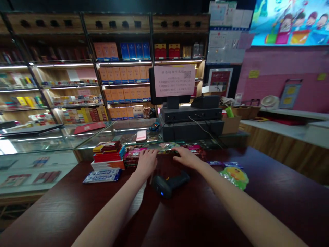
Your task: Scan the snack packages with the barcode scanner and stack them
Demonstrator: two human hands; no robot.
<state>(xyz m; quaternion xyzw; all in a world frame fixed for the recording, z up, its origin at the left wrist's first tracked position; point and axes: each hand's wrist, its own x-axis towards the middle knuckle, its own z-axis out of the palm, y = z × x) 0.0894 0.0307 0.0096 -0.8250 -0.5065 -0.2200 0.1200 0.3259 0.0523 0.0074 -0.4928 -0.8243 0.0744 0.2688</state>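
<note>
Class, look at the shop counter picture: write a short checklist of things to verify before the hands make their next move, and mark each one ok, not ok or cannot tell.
1. Both hands in view: left hand and right hand lie flat on the counter. Ok.
2. Hands free of any grip: neither is closed on anything. Ok.
3. Scanner within reach: it lies between the forearms, untouched. Ok.
4. Scanner switched on: a small blue light shows. Ok.
5. Snack packs close by: the left hand rests against them. Ok.
6. Stacked boxes steady: whether the pile sits square, cannot tell.
</note>
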